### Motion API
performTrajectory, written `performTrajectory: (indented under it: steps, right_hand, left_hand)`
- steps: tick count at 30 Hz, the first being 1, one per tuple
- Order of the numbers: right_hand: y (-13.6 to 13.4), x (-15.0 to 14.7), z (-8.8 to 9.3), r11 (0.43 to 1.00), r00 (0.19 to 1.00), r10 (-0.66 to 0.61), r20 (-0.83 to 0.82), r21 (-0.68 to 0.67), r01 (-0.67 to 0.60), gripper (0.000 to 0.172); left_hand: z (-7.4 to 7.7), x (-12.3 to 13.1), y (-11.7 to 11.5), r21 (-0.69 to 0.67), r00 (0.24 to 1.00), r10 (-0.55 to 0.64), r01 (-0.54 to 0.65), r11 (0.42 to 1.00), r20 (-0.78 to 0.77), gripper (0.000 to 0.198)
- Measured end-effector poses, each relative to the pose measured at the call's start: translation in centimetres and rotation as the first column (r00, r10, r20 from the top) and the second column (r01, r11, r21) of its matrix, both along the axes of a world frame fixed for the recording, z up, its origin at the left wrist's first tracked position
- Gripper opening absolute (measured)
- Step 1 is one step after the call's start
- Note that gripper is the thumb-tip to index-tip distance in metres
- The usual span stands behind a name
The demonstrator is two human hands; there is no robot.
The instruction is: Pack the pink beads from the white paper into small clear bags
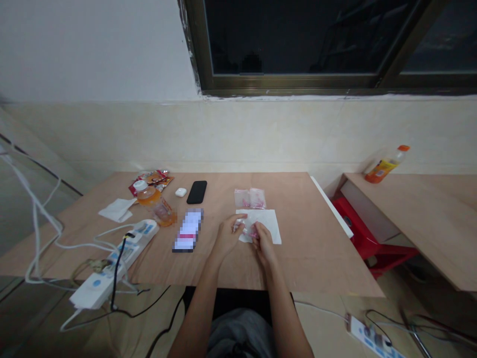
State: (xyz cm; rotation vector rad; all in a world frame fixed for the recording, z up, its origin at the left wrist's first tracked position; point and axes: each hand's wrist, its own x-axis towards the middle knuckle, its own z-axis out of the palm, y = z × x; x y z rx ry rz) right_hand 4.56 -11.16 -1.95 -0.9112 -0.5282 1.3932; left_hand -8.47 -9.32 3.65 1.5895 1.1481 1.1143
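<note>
My left hand (pixel 226 232) is closed on one side of a small clear plastic bag (pixel 244 229), held just above a white sheet of paper (pixel 271 226). On the bag's other side, the fingers of my right hand (pixel 265 240) pinch it where pink bits show. What those bits are is too small to tell. Just beyond the paper lie two more small clear bags with pink contents, a left one (pixel 242 199) and a right one (pixel 257 198), edge to edge.
Left of my hands are a phone with a lit screen (pixel 189 229), a black phone (pixel 197 192), a white earbud case (pixel 181 192), an orange drink bottle (pixel 154 203), wrappers (pixel 164 182), tissue (pixel 117 210) and a power strip (pixel 115 263). A red stool (pixel 357 228) stands at right.
</note>
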Motion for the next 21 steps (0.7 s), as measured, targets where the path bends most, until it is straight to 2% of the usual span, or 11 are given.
performTrajectory:
  steps: [8, 15, 21]
  right_hand:
    - [0.0, -0.5, 0.3, 0.999, 0.984, 0.016, -0.177, -0.047, -0.025, 0.038]
    - [0.0, -0.5, 0.3, 0.995, 0.955, 0.069, -0.288, -0.047, -0.086, 0.040]
    - [0.1, -0.5, 0.1, 0.989, 0.944, 0.117, -0.308, -0.051, -0.140, 0.041]
  left_hand:
    - [0.6, 0.4, -0.1, -0.002, 0.999, 0.018, -0.018, 1.000, -0.034, 0.034]
    - [-0.3, 0.2, 0.2, 0.014, 0.997, 0.046, -0.045, 0.999, -0.060, 0.042]
    - [-0.7, 0.0, 0.3, -0.012, 0.999, 0.050, -0.050, 0.999, 0.000, 0.040]
